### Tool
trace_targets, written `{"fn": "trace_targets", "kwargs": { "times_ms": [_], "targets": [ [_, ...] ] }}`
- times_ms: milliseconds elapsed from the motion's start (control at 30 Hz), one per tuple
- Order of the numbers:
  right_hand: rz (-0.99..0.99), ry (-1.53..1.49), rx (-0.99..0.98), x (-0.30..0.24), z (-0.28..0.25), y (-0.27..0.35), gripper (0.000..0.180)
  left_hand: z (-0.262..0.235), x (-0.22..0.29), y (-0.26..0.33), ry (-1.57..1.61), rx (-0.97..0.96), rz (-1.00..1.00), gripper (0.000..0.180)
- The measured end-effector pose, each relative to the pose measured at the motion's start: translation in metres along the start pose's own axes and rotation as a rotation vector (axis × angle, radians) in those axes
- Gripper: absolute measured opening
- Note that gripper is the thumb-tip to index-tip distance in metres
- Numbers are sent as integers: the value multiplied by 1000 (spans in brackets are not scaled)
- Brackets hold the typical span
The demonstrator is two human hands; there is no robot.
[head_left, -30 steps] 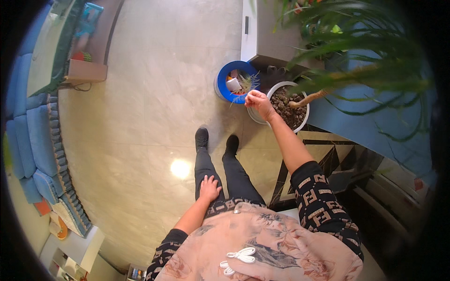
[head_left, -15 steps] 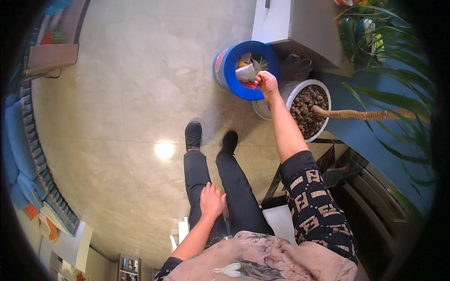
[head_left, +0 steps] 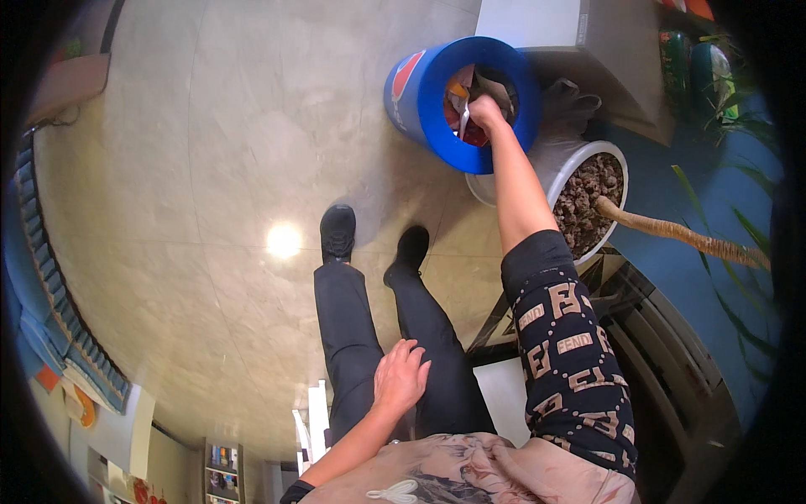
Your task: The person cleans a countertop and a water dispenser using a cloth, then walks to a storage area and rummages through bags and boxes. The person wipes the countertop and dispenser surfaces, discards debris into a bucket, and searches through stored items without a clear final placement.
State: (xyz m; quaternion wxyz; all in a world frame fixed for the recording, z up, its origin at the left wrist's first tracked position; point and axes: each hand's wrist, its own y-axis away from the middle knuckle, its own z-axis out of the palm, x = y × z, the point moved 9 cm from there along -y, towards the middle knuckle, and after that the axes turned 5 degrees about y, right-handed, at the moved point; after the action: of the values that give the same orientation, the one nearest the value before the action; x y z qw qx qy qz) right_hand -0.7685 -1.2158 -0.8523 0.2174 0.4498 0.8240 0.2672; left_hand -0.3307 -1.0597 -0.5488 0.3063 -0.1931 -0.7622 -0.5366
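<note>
We see the right hand (head_left: 485,112) closed on crumpled scraps (head_left: 467,118) inside the round blue plastic bin (head_left: 437,118); the left hand (head_left: 400,376) rests open on the near thigh.

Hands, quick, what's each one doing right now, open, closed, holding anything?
Left hand: open, holding nothing, resting flat on the left thigh.
Right hand: closed, reaching into the blue bin; what its grip holds cannot be told.

Right hand (head_left: 485,111) reaches into blue bin (head_left: 420,101), closed over litter; left hand (head_left: 400,378) rests flat on thigh (head_left: 353,336).
</note>
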Motion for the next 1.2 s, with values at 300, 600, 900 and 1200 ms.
{"fn": "trace_targets", "kwargs": {
  "times_ms": [300, 600, 900, 1200],
  "targets": [
    [-62, -260, -75, -5, -32, 54, 35, 7, -2, 5, -29, 21, -39, 22],
    [-236, -537, 393, -3, -117, 186, 27, 26, -9, 14, -56, 32, 16, 17],
    [-68, -1204, -229, -41, -72, 168, 22, 42, -15, 21, -92, -11, 1, 14],
    [359, -874, -330, -28, 11, 70, 23, 44, -23, 20, -7, -5, -31, 13]
  ]
}}
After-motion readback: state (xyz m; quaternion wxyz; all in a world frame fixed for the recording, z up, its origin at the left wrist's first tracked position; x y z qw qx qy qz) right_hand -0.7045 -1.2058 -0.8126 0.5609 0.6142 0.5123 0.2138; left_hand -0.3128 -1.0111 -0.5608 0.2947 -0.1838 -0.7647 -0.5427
